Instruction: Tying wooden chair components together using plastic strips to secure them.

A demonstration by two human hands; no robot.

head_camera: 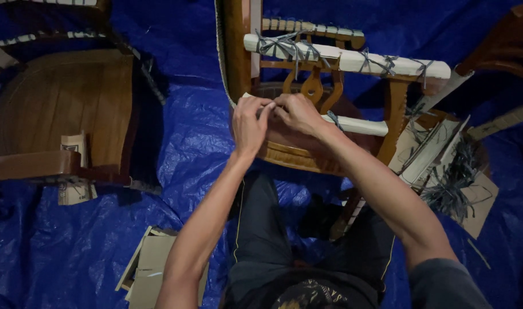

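At 12 o'clock from the person's body, just above the knees, both hands meet on a wooden chair [307, 150] that lies tipped on the floor. The left hand [251, 123] and right hand [298, 113] are touching each other, fingers curled and pinching at a white foam wrap [360, 125] on one chair rail. What exactly is between the fingertips I cannot tell, prob. the wrap end or a bit of string. The wrapped rail has its long axis running from 9 to 3 o'clock, w/ most of its length going off toward 3 o'clock from the hands, so the right hand is nearer to the free length. A second, longer wrapped rail [353, 59] sits at 12 o'clock above the hands, tied w/ grey string [290, 46].

The surface is a blue plastic tarp [187, 131] spread over the floor, wrinkled. At 9 o'clock another wooden chair [61, 109] lies. Cardboard pieces [152, 266] are at 7 o'clock, and more cardboard w/ loose grey strings [453, 183] at 3 o'clock. The room is dim.
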